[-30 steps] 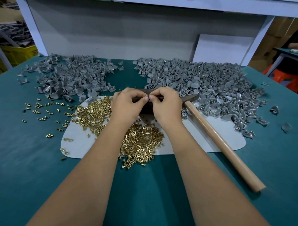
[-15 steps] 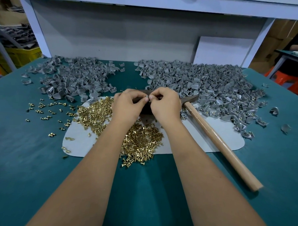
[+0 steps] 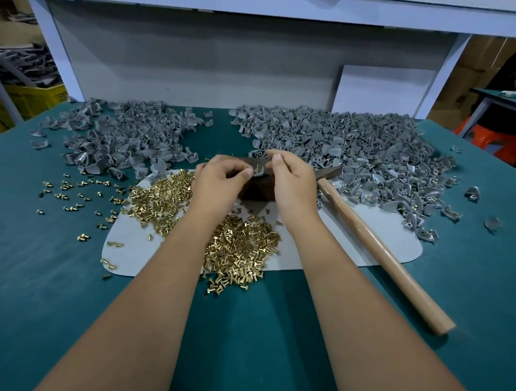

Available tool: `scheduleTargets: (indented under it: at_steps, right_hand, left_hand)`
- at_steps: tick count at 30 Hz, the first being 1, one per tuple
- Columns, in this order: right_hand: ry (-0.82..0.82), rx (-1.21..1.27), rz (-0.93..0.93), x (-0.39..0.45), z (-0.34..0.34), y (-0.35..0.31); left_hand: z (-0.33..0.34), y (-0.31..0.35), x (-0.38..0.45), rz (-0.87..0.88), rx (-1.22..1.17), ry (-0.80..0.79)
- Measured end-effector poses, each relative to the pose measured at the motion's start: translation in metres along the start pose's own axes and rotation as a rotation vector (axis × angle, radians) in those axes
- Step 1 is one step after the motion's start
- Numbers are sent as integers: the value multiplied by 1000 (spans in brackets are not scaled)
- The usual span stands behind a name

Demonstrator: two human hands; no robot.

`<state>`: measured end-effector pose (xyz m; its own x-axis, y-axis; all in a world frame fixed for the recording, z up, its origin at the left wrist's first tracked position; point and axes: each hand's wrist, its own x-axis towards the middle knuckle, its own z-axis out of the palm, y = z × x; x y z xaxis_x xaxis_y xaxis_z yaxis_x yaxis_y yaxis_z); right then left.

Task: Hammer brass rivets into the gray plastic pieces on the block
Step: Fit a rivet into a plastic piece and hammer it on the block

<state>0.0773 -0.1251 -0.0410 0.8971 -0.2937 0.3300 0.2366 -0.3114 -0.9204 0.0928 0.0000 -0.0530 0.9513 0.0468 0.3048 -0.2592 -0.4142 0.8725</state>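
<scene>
While both hands meet mid-frame over the dark block [image 3: 255, 192], the left hand [image 3: 219, 183] and right hand [image 3: 293, 182] pinch a gray plastic piece [image 3: 259, 172] with a brass rivet [image 3: 257, 166] standing in it.

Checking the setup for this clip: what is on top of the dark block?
A gray piece with a brass rivet standing in it sits on the block, pinched by the left hand and right hand. The hands cover the rest of the block's top.

Both hands [image 3: 219, 181] [image 3: 293, 182] side by side, fingers curled, forearms outstretched.
</scene>
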Motion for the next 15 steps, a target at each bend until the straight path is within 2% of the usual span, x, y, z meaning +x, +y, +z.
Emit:
scheduleTargets:
  at_steps: [7,12,15]
  right_hand:
    - [-19,-83,-19,1,2,4]
    - [-49,-239,-94,-1,0,2]
    - [13,-458,-141,-3,-7,-9]
  left_hand:
    - [0,0,0,-1,-8,-4]
    - [5,0,2,48,264,52]
    - [5,2,0,59,305,74]
